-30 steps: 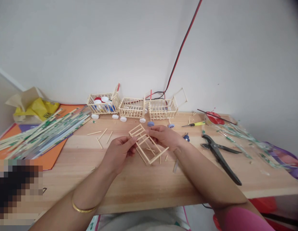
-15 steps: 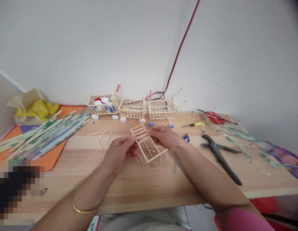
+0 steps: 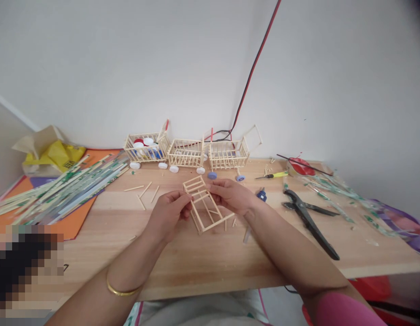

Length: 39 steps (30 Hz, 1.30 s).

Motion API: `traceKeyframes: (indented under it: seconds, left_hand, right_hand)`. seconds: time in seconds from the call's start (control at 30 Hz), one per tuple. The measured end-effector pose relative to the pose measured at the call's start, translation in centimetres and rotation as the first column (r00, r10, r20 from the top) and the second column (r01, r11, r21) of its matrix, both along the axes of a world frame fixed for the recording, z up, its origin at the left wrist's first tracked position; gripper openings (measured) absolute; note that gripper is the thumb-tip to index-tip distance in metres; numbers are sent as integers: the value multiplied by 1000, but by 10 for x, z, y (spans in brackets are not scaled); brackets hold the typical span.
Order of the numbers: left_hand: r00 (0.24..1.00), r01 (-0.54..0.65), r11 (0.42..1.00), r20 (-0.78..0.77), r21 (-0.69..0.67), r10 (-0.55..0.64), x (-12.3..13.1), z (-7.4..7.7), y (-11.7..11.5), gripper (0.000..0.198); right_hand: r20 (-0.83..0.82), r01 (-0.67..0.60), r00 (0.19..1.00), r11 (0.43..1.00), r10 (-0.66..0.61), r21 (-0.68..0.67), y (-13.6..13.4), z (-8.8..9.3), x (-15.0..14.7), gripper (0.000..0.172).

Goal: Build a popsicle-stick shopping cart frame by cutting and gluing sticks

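Between my hands is a small wooden stick frame, built of thin pale sticks with several crossbars at its far end. It is tilted above the table. My left hand pinches its left side between thumb and fingers. On the opposite side, my right hand grips the upper right edge with its fingertips. One longer stick crosses the near end and juts out to the right. A blue-tipped glue gun lies partly hidden behind my right wrist, with a clear glue stick below my forearm.
Along the wall stand three miniature stick carts, the left one holding bottle caps. Wrapped chopsticks lie on an orange sheet at left. Pliers-like cutters, a yellow-handled screwdriver and a red bowl are at right. Cut sticks lie left of centre.
The stick frame has turned and shifted slightly in my hands, its near end moving a little to the left. Both hands keep their hold on it.
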<state>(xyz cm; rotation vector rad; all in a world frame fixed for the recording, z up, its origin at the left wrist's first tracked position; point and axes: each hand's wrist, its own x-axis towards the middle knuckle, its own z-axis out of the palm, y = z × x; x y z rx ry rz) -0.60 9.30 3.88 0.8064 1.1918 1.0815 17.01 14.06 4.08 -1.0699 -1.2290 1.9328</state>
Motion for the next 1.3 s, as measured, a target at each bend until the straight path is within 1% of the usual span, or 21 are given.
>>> traceKeyframes:
  seconds: [0.07, 0.2, 0.3, 0.37, 0.43, 0.5, 0.57, 0.63, 0.7, 0.8, 0.9, 1.03, 1.13, 1.23, 1.3]
  left_hand:
    - [1000, 4, 1000, 8, -5, -4, 0, 0, 0, 21]
    - [999, 16, 999, 46, -34, -14, 0, 0, 0, 21]
    - [998, 19, 999, 68, -40, -16, -1, -2, 0, 22]
    - [997, 19, 999, 75, -30, -16, -2, -3, 1, 22]
    - [996, 22, 999, 85, -23, -20, -2, -3, 1, 22]
    - [995, 31, 999, 94, -28, -28, -3, -3, 1, 22]
    - [995, 39, 999, 96, -30, -36, -3, -4, 1, 23]
    - [995, 48, 999, 91, -25, -46, -4, -4, 1, 24]
    - [996, 53, 999, 79, -8, -52, -4, -4, 2, 26]
    - [997, 41, 999, 61, 7, -41, -5, -5, 2, 28]
    - [998, 17, 1000, 56, 2, -17, -4, -5, 2, 30]
    - [997, -11, 1000, 82, -23, 13, -5, -7, 3, 38]
    - [995, 24, 998, 94, -52, -19, -6, -9, 4, 50]
    - [994, 61, 995, 95, -79, -53, -5, -8, 3, 56]
    - [993, 79, 993, 90, -91, -71, -4, -6, 2, 50]
  right_hand:
    - [-37, -1, 999, 998, -1, -56, -1, 2, -1, 31]
    - [-92, 4, 996, 994, -14, -110, -1, 3, -3, 33]
    - [-105, -6, 994, 992, -7, -123, 0, 2, -4, 33]
    - [-82, -9, 997, 995, 1, -96, 1, 0, -3, 33]
    - [-19, 2, 1000, 1000, -3, -18, 1, -1, -1, 33]
    - [105, 12, 994, 992, -25, 123, 1, -2, 1, 35]
    - [256, -8, 964, 960, -67, 281, 1, -2, 4, 38]
    - [349, -35, 932, 929, -103, 369, 2, -2, 6, 40]
    - [347, -11, 930, 932, -124, 363, 3, -3, 8, 40]
    - [292, 56, 947, 963, -135, 264, 5, -2, 9, 45]
    - [281, 51, 954, 979, -106, 197, 5, 2, 10, 49]
    - [303, 23, 949, 978, -87, 209, 3, 7, 12, 51]
    - [326, 4, 942, 970, -85, 242, 2, 9, 14, 52]
    - [355, -43, 932, 952, -71, 304, 0, 13, 14, 40]
    - [343, -51, 938, 953, -58, 299, -2, 15, 12, 28]
